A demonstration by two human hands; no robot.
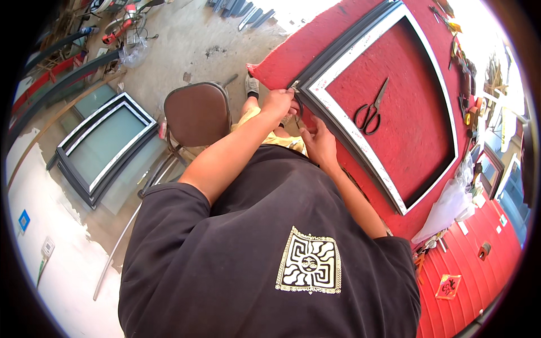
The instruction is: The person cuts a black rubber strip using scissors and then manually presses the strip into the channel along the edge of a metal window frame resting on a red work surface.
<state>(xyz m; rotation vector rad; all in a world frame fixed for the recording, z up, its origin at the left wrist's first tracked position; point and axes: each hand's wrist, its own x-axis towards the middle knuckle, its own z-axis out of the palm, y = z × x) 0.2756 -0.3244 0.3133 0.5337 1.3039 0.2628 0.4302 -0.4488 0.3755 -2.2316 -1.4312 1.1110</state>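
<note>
A window frame [360, 139] with white faces and dark grey edges lies on the red-covered table, its near corner close to my hands. My left hand [279, 105] is closed at that corner, gripping a thin black strip [299, 106] that curves down from the fingers. Lower and to the right, my right hand [320, 141] is beside the frame's edge with its fingers bent in. Whatever lies between those fingers is too small to make out. Black-handled scissors [369, 115] rest on the red cover inside the frame, blades pointing away.
A brown-seated chair [197, 114] stands at my left. Beyond it, another framed glass pane [107, 143] leans low. Assorted hand tools line the table's right edge, near a crumpled clear plastic bag [448, 208]. Dark profiles [242, 12] lie on the floor ahead.
</note>
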